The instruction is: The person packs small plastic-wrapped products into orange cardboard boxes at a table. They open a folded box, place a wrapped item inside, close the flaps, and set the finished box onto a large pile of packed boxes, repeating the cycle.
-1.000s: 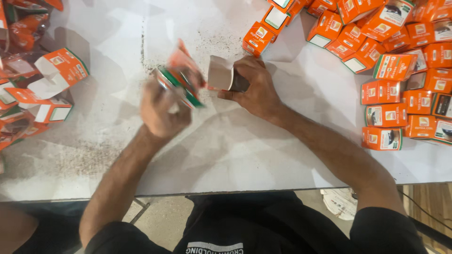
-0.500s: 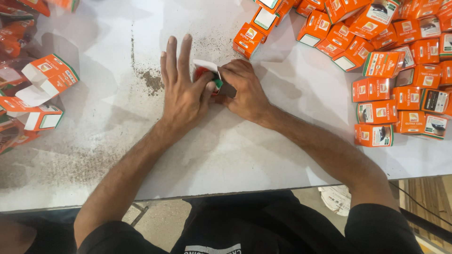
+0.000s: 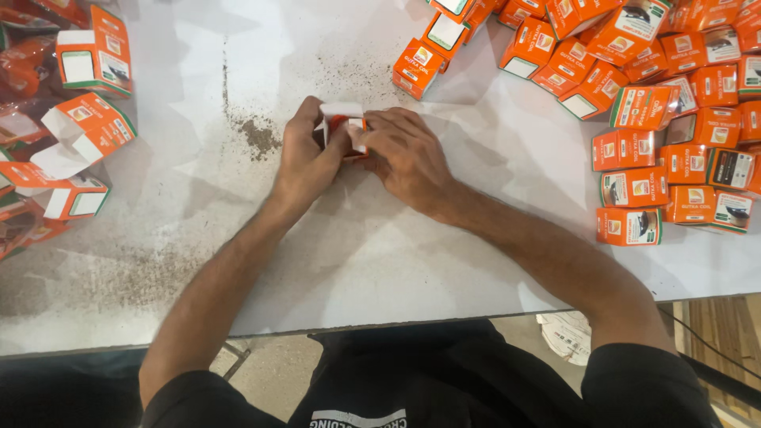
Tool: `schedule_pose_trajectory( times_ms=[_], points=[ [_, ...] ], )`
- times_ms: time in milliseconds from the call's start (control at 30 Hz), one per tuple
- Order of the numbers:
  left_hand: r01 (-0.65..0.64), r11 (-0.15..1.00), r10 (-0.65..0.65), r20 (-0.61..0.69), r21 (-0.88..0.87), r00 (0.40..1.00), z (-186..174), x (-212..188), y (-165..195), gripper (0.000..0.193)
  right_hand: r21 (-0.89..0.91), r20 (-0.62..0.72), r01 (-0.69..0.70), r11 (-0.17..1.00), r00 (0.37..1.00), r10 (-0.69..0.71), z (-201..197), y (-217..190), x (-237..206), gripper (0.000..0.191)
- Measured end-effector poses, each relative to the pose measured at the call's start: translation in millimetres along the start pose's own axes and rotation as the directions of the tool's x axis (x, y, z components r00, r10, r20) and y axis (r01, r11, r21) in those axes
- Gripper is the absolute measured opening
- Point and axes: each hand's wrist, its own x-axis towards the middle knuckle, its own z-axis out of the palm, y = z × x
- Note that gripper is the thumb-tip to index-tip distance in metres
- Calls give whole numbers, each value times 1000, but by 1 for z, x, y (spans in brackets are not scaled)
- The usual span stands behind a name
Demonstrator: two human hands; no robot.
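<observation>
A wide white bench (image 3: 412, 261) fills the view, its surface speckled with dark dust, thickest in a small dark smudge (image 3: 258, 136) left of the hands. On the right side of the bench lies a large heap of closed orange cartons (image 3: 674, 103), packed close together and running off the top and right edges; one carton from that heap (image 3: 418, 68) lies apart, just beyond the hands. At the left edge sits a smaller cluster of orange cartons with open white flaps (image 3: 83, 143), well apart from the hands.

Both bare forearms reach in from the lower edge and meet near the middle of the bench. The left hand (image 3: 305, 162) and the right hand (image 3: 404, 154) close around one small orange-and-white carton (image 3: 342, 125), which rests low on the bench between them. The left fingers (image 3: 307, 117) curl over its left side and top flap; the right fingers (image 3: 372, 135) press against its right face. Both hands are grasping the carton, largely hiding it.
</observation>
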Motion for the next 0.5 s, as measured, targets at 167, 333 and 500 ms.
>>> schedule_pose_trajectory(
  times_ms=[167, 333, 500],
  points=[
    [270, 794, -177, 217, -544, 960, -24, -1, -5, 17, -9, 40, -25, 1000, 999, 25, -1, 0, 5, 44],
    [200, 923, -157, 152, -329, 976, -22, 9, 9, 8, -11, 41, -16, 1000, 999, 17, -2, -1, 9, 37],
    [-300, 921, 300, 38, 247, 953, -8, 1, 24, 26, -2, 52, -56, 998, 997, 56, -3, 0, 7, 41]
  ],
)
